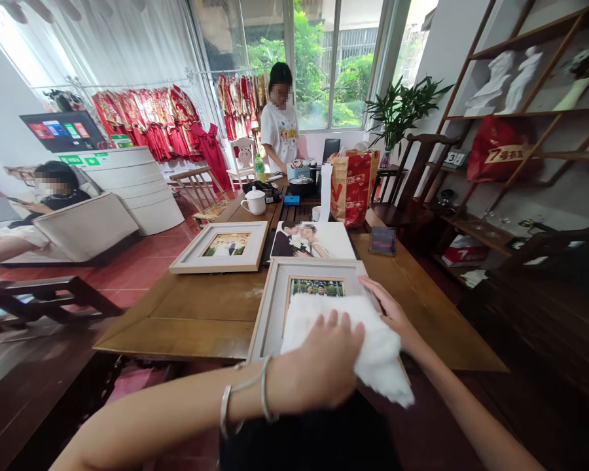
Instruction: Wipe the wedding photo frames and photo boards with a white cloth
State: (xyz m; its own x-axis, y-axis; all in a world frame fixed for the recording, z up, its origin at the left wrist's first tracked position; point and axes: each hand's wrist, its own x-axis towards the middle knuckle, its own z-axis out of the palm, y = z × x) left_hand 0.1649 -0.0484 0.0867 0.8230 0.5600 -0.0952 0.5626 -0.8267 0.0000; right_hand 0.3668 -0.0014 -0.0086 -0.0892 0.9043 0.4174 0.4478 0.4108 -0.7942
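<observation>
A white fluffy cloth (pixel 343 327) lies over the glass of a pale picture frame (pixel 269 307) at the near edge of the wooden table (pixel 201 307). My left hand (pixel 319 366) presses down on the cloth with its fingers closed over it. My right hand (pixel 390 311) rests flat along the frame's right side, fingers stretched out, steadying it. A small photo shows at the top of the frame above the cloth.
A second framed photo (pixel 222 246) and an unframed wedding print (pixel 311 240) lie farther up the table. Beyond are a white teapot (pixel 255 201), a red paper bag (pixel 353 186) and a standing person (pixel 279 121). Another person sits at left on a sofa (pixel 86 226). Shelves stand at right.
</observation>
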